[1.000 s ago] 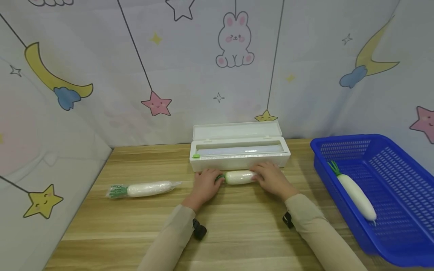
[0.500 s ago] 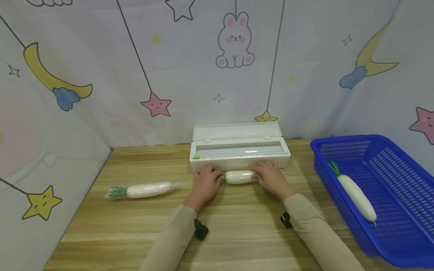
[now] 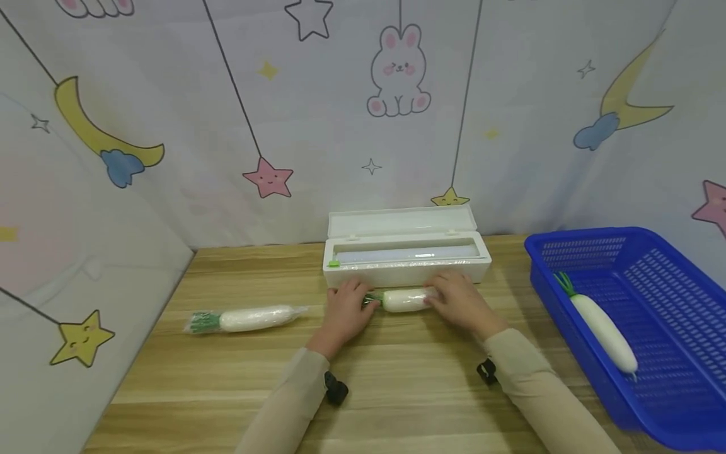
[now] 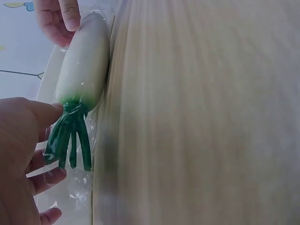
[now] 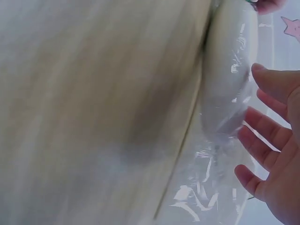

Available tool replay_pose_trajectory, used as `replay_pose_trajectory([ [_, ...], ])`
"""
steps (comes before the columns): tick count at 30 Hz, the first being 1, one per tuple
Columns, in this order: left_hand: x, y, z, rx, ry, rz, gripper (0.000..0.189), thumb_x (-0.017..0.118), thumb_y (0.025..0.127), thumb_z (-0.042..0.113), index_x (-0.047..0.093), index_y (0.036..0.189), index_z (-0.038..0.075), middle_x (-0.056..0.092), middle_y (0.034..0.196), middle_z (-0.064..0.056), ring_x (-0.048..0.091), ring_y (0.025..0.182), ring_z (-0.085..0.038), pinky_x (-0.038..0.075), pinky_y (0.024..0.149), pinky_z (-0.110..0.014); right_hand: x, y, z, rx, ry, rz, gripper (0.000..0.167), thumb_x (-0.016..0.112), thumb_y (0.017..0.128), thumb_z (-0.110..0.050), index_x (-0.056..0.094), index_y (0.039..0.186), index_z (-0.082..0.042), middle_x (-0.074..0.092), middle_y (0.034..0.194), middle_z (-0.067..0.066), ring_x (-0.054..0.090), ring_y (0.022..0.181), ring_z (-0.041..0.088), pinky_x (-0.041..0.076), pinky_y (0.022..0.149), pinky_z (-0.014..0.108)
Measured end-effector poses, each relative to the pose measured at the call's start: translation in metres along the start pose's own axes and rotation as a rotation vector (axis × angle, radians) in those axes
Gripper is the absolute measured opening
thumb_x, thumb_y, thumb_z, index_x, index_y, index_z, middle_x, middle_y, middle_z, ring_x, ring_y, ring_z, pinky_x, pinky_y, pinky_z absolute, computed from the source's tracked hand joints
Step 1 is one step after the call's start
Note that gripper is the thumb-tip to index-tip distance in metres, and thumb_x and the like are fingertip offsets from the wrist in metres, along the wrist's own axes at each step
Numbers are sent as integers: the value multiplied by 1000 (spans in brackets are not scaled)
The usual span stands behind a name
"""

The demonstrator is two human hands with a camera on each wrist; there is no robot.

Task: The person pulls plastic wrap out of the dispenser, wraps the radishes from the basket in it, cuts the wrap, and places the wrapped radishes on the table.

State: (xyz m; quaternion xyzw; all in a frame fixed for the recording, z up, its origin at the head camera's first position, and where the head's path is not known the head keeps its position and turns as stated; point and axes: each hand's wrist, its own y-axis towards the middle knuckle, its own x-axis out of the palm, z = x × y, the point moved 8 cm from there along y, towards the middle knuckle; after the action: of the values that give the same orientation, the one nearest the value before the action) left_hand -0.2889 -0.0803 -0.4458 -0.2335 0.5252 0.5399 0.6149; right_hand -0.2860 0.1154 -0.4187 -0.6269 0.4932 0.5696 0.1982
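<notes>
A white radish in clear film lies crosswise on the table, against the front of the white wrap dispenser. My left hand is at its leafy end. In the left wrist view its thumb touches the crown beside the green leaves, and the relaxed fingers spread behind them at the film. My right hand is at the root end, where thumb and fingertips touch the wrapped side with the fingers loosely spread. Loose film extends past that end.
A second wrapped radish lies on the table at left. At right stands a blue plastic basket with an unwrapped radish in it. The dispenser lid is raised, showing a roll of film. A printed curtain hangs behind.
The view has shifted slightly, so everything sits a little farther right. Both hands stay at the two ends of the radish, with only small finger movements.
</notes>
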Motion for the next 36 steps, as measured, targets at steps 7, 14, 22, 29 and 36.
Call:
replay_pose_trajectory([
  [7, -13, -1, -6, -16, -65, 16, 33, 65, 91, 36, 67, 114, 12, 63, 113, -5, 56, 110, -26, 35, 92, -56, -9, 9, -18, -65, 27, 5, 26, 75, 84, -22, 69, 105, -7, 68, 108, 9, 60, 106, 31, 43, 94, 51],
  [14, -17, -8, -7, 6, -62, -35, 31, 65, 91, 37, 69, 108, 12, 64, 109, -4, 54, 108, -27, 35, 91, -54, 3, 17, -39, -106, 26, -105, 30, 74, 84, -28, 70, 106, -8, 68, 107, 8, 59, 105, 29, 43, 93, 50],
  [22, -29, -9, -13, 29, -94, 60, 27, 64, 92, 34, 68, 108, 12, 65, 110, -4, 57, 109, -25, 36, 88, -51, -3, 34, -61, -159, 30, -98, 28, 71, 87, -28, 70, 107, -8, 70, 105, 7, 63, 101, 28, 47, 90, 47],
  [29, -61, -2, -39, -88, -164, 251, 33, 68, 90, 26, 64, 115, 4, 62, 112, -13, 56, 106, -32, 39, 86, -52, -14, 68, -79, -169, 108, -75, 25, 68, 91, -23, 70, 109, -5, 70, 108, 8, 63, 104, 27, 48, 92, 46],
  [36, -65, 9, -61, -173, -211, 173, 47, 67, 91, 30, 57, 127, 3, 55, 127, -17, 49, 121, -35, 34, 99, -57, -7, 101, -96, -163, 178, -77, 27, 63, 94, -23, 69, 113, -5, 68, 105, 8, 62, 100, 25, 48, 89, 42],
])
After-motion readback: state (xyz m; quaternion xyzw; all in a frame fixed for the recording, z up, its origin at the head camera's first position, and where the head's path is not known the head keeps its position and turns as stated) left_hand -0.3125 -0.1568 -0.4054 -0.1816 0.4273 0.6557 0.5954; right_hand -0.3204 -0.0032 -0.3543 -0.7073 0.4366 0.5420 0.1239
